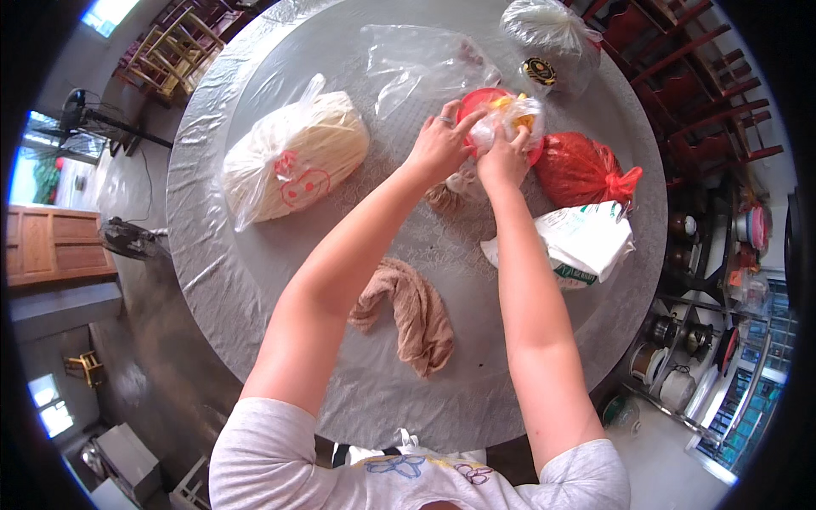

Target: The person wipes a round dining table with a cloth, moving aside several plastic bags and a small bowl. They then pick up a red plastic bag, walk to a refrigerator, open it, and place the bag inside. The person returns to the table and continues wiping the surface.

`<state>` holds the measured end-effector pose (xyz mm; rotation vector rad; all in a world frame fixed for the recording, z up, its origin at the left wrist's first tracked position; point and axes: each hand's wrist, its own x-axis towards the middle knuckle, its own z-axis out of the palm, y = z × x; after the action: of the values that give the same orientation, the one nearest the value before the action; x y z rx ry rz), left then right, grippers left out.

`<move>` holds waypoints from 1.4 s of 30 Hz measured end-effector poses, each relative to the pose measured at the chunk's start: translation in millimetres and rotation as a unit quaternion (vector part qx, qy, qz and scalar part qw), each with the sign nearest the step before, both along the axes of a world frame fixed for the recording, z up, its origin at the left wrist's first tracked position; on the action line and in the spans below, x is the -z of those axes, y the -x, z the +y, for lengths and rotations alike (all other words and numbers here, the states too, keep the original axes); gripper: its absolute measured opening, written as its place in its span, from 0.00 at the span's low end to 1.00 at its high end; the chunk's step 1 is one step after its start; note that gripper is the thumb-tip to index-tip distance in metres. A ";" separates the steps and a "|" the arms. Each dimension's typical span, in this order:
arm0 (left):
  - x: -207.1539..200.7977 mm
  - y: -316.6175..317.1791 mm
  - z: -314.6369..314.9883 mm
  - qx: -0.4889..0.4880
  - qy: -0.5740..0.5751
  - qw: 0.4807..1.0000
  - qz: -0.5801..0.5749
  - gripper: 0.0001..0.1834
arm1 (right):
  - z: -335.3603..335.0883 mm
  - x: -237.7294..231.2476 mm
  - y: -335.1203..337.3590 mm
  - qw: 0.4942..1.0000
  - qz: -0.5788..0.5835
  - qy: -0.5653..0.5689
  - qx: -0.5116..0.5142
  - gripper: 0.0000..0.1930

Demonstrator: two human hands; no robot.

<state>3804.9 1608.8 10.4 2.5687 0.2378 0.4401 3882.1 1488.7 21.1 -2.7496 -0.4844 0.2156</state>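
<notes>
On the plastic-covered round table [255, 280], your left hand [438, 149] and right hand [503, 160] both pinch the small clear bag [510, 119] over the red bowl [476, 100]; beside the bowl, the red bag [582, 170] is knotted, this one seemingly unfinished.

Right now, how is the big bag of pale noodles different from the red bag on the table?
The noodle bag is clear plastic showing pale yellow strands; the red bag is red all through. The noodle bag looks larger and lies on the person's left side of the table, away from both hands; the red bag lies close by the right hand. Both are tied plastic bags lying on the table.
</notes>
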 end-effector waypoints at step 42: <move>3.1 -40.6 -10.9 -0.022 -0.001 0.999 0.036 0.28 | 13.2 10.0 -41.0 0.999 -0.038 0.010 -0.035 0.27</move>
<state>3845.5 1597.9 7.4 2.5885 0.3207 0.3652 3923.1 1501.9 11.1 -2.7718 -0.6026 0.1332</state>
